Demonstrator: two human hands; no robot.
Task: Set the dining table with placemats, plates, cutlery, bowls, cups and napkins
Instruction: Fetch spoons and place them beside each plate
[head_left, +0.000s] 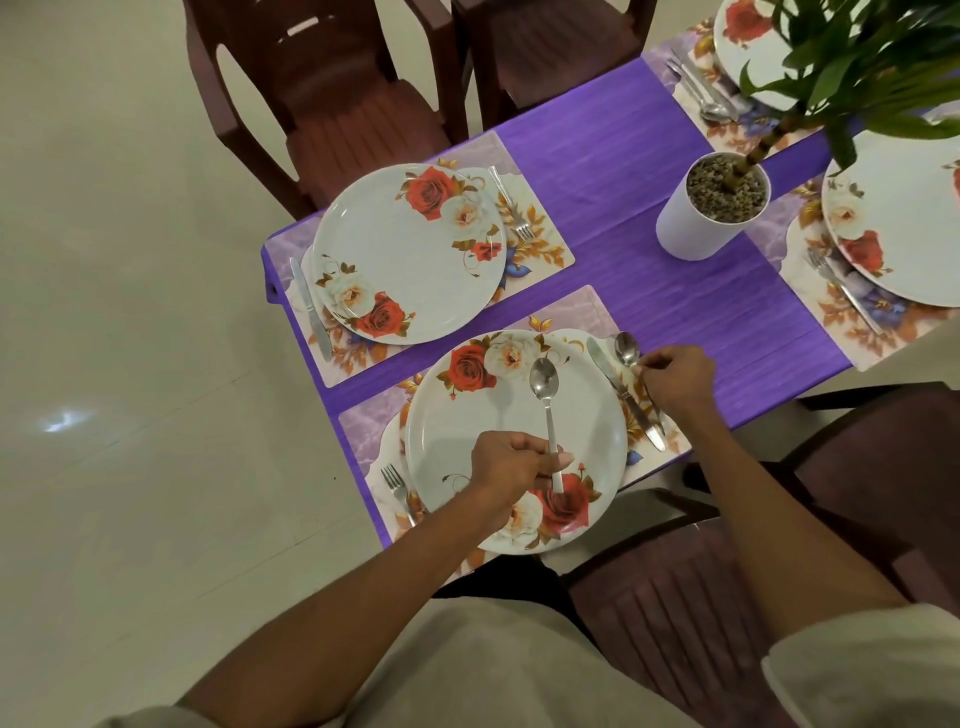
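Observation:
My left hand (511, 462) grips the handle of a steel spoon (544, 387), held over the near rose-patterned plate (467, 431). My right hand (675, 382) pinches a second spoon (626, 349) by its neck, laying it on the near placemat (587, 312) beside a knife (618, 389). A fork (397, 488) lies left of this plate. Across the table another plate (400, 249) sits on its placemat (550, 249), with a knife (310, 309) on one side and a fork (511, 202) on the other.
A purple cloth (623, 182) covers the table. A white pot (706, 208) with a green plant stands mid-table. Two more set places with plates (898, 228) and cutlery lie at right. Dark brown chairs (332, 88) stand around the table, one close at my right.

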